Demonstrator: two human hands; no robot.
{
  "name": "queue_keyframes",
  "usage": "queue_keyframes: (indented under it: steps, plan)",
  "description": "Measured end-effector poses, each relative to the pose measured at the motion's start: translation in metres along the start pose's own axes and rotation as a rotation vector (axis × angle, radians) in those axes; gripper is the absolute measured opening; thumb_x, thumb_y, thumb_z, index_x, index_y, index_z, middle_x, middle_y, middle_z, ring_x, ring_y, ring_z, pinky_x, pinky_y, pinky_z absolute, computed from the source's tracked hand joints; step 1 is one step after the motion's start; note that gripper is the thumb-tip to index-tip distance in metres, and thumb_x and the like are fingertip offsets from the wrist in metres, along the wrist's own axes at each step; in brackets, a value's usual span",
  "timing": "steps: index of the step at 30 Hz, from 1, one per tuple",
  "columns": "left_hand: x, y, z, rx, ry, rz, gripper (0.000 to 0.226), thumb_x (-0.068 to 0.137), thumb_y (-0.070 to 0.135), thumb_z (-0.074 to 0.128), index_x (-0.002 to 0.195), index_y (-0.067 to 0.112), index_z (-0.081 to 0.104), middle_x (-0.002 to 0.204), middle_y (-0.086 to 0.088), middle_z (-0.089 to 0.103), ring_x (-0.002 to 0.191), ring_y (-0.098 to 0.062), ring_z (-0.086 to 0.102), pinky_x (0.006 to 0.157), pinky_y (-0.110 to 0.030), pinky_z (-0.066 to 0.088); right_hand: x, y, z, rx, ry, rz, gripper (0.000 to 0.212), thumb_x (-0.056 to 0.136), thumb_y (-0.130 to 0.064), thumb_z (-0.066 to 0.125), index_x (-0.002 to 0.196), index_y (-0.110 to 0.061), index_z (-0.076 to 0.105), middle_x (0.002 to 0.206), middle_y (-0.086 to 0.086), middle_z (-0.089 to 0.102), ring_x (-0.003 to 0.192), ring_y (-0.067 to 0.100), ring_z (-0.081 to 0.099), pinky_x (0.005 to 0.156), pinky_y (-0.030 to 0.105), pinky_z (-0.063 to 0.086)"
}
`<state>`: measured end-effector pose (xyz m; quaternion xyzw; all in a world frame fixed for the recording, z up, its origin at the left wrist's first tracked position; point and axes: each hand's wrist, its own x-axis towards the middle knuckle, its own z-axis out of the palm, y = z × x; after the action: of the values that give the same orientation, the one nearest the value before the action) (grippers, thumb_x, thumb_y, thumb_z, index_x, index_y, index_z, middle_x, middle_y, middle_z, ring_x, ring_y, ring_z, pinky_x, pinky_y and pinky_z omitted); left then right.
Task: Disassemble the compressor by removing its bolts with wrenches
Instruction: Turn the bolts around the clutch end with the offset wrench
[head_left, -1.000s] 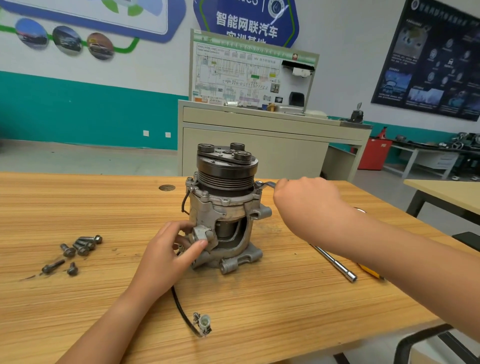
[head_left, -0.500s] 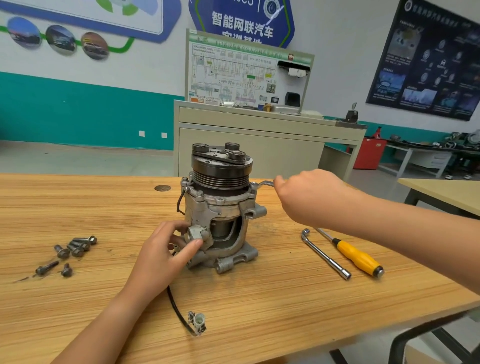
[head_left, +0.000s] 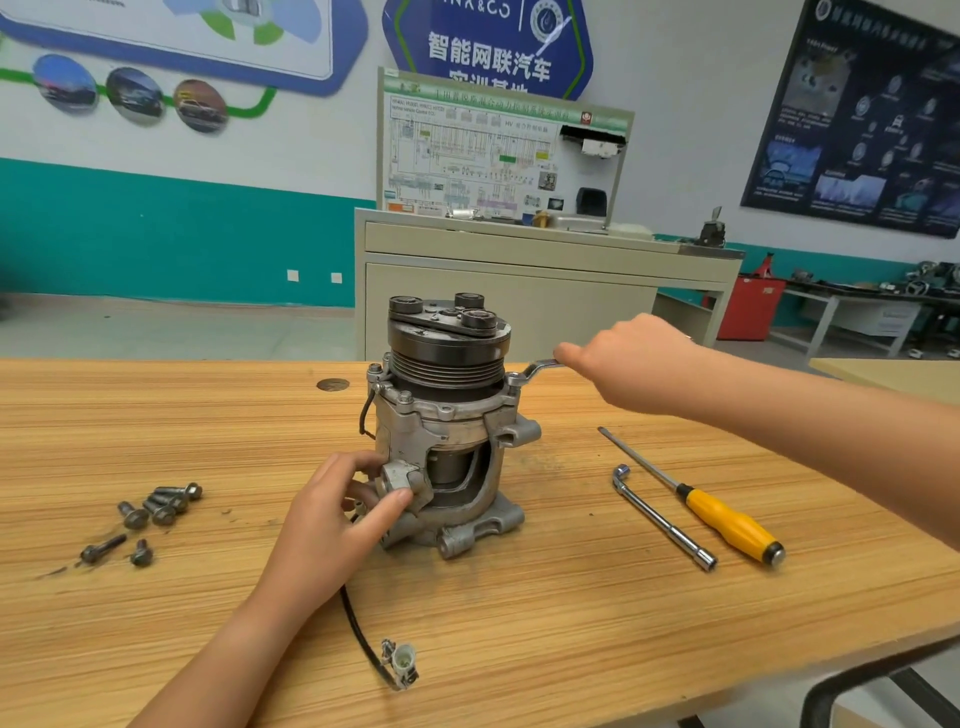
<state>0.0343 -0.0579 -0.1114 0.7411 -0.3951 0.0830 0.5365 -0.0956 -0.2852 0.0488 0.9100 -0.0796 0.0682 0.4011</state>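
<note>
Left hand (head_left: 332, 525) tight on one compressor (head_left: 447, 415), right hand (head_left: 623, 364) fisted round one wrench (head_left: 535, 370) — six loose bolts (head_left: 162, 513).

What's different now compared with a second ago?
The right hand has swung the wrench handle a little away from the person, its head staying at the upper rim of the compressor. The left hand still grips the compressor low on its side; loose bolts, L-shaped wrench and screwdriver lie unmoved.

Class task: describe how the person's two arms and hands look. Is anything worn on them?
Both are bare: the left hand and right hand wear no gloves, and no sleeve, watch or band shows on either forearm as far as the frame edge.
</note>
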Motion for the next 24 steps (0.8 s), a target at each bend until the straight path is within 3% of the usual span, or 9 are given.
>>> queue_keyframes:
  steps: [2, 3, 5, 9, 12, 14, 16, 20, 24]
  plan:
    - [0.0, 0.0, 0.0, 0.002, 0.001, -0.004, 0.027, 0.079, 0.023, 0.072, 0.102, 0.026, 0.058, 0.099, 0.01, 0.059, 0.08, 0.002, 0.059, 0.072, -0.019, 0.046, 0.018, 0.002, 0.009, 0.063, 0.039, -0.021, 0.037, 0.089, 0.001, 0.04, 0.122, -0.016, 0.04, 0.062, -0.004, 0.05, 0.059, 0.02, 0.052, 0.083, 0.035, 0.045]
    - [-0.001, 0.0, 0.0, 0.003, 0.0, -0.006, 0.027, 0.079, 0.023, 0.072, 0.102, 0.025, 0.058, 0.099, 0.01, 0.059, 0.08, 0.002, 0.059, 0.072, -0.019, 0.046, 0.027, 0.0, 0.014, 0.111, 0.059, -0.014, 0.04, 0.089, 0.003, 0.041, 0.124, -0.015, 0.041, 0.073, -0.002, 0.061, 0.073, 0.022, 0.059, 0.1, 0.039, 0.037]
    - [-0.001, -0.001, -0.001, 0.005, -0.003, 0.0, 0.027, 0.079, 0.023, 0.071, 0.102, 0.025, 0.059, 0.099, 0.01, 0.06, 0.08, 0.002, 0.059, 0.072, -0.018, 0.046, 0.042, -0.012, 0.025, 0.151, 0.165, 0.008, 0.04, 0.085, 0.007, 0.046, 0.121, -0.009, 0.048, 0.098, 0.006, 0.067, 0.093, 0.024, 0.062, 0.108, 0.04, 0.03]
    - [-0.001, -0.001, -0.002, 0.004, -0.007, 0.012, 0.027, 0.078, 0.023, 0.072, 0.098, 0.033, 0.056, 0.098, 0.012, 0.06, 0.08, 0.0, 0.06, 0.073, -0.018, 0.046, 0.048, -0.032, 0.036, 0.383, 0.564, 0.071, 0.032, 0.054, 0.024, 0.068, 0.078, 0.004, 0.066, 0.074, 0.015, 0.069, 0.063, 0.027, 0.067, 0.072, 0.043, 0.054]
    - [0.0, 0.0, -0.002, 0.001, -0.007, 0.013, 0.029, 0.078, 0.023, 0.072, 0.097, 0.036, 0.055, 0.098, 0.013, 0.06, 0.079, 0.0, 0.061, 0.073, -0.019, 0.047, 0.04, -0.032, 0.032, 0.55, 0.593, 0.187, 0.032, 0.07, 0.017, 0.065, 0.1, 0.005, 0.065, 0.079, 0.018, 0.069, 0.069, 0.031, 0.067, 0.071, 0.044, 0.053]
    - [0.001, -0.001, -0.002, 0.006, -0.004, 0.016, 0.029, 0.078, 0.023, 0.072, 0.096, 0.036, 0.055, 0.097, 0.012, 0.06, 0.079, 0.001, 0.06, 0.073, -0.019, 0.047, 0.026, -0.027, 0.02, 0.671, 0.547, 0.367, 0.031, 0.091, -0.002, 0.052, 0.122, 0.002, 0.053, 0.072, 0.014, 0.062, 0.066, 0.031, 0.061, 0.059, 0.033, 0.045]
    - [0.0, -0.001, -0.001, 0.009, 0.0, 0.022, 0.03, 0.078, 0.022, 0.073, 0.096, 0.038, 0.054, 0.096, 0.011, 0.06, 0.08, 0.001, 0.06, 0.072, -0.017, 0.046, 0.008, -0.024, 0.011, 0.613, 0.426, 0.462, 0.032, 0.097, -0.013, 0.041, 0.129, -0.005, 0.043, 0.061, 0.001, 0.048, 0.053, 0.024, 0.047, 0.049, 0.028, 0.03]
    - [0.0, -0.002, 0.0, 0.009, 0.007, 0.016, 0.03, 0.078, 0.023, 0.072, 0.096, 0.038, 0.053, 0.095, 0.011, 0.059, 0.08, 0.003, 0.06, 0.069, -0.011, 0.044, -0.036, -0.03, -0.009, 0.368, 0.147, 0.448, 0.028, 0.09, -0.003, 0.04, 0.114, -0.017, 0.038, 0.056, -0.002, 0.037, 0.047, 0.014, 0.032, 0.04, 0.027, 0.019]
    - [0.0, 0.0, 0.0, -0.008, 0.013, 0.012, 0.028, 0.079, 0.023, 0.072, 0.097, 0.035, 0.054, 0.097, 0.012, 0.059, 0.079, 0.002, 0.06, 0.071, -0.018, 0.046, -0.046, -0.039, -0.028, 0.308, 0.011, 0.371, 0.043, 0.084, 0.002, 0.045, 0.122, -0.016, 0.038, 0.059, -0.004, 0.033, 0.049, 0.012, 0.027, 0.04, 0.025, 0.018]
